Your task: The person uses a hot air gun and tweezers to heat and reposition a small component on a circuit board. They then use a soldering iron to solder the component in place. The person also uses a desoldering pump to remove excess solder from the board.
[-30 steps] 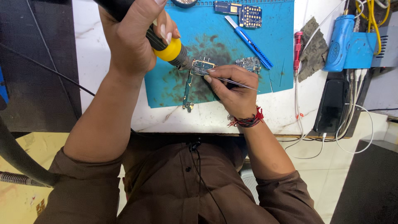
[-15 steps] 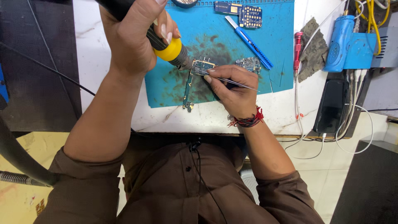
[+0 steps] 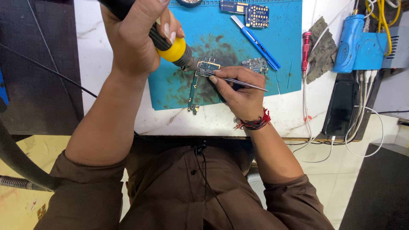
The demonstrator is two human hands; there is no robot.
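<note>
My left hand point(image 3: 136, 40) grips a black and yellow hot-air tool point(image 3: 172, 47), whose metal nozzle points down at a small green circuit board point(image 3: 207, 66) on the blue work mat point(image 3: 187, 91). My right hand point(image 3: 240, 91) pinches thin metal tweezers point(image 3: 238, 81), with their tips touching the board's near edge. A narrow strip of board point(image 3: 193, 91) runs down from it toward the mat's front edge. A red thread band point(image 3: 255, 123) circles my right wrist.
A second small board point(image 3: 254, 64) lies right of my hand. A blue pen-like tool point(image 3: 255, 36), a blue perforated board point(image 3: 257, 15), a red screwdriver point(image 3: 305, 53), a grey rag point(image 3: 323, 47), a blue device point(image 3: 355, 42) with cables and a dark phone point(image 3: 341, 108) fill the right side.
</note>
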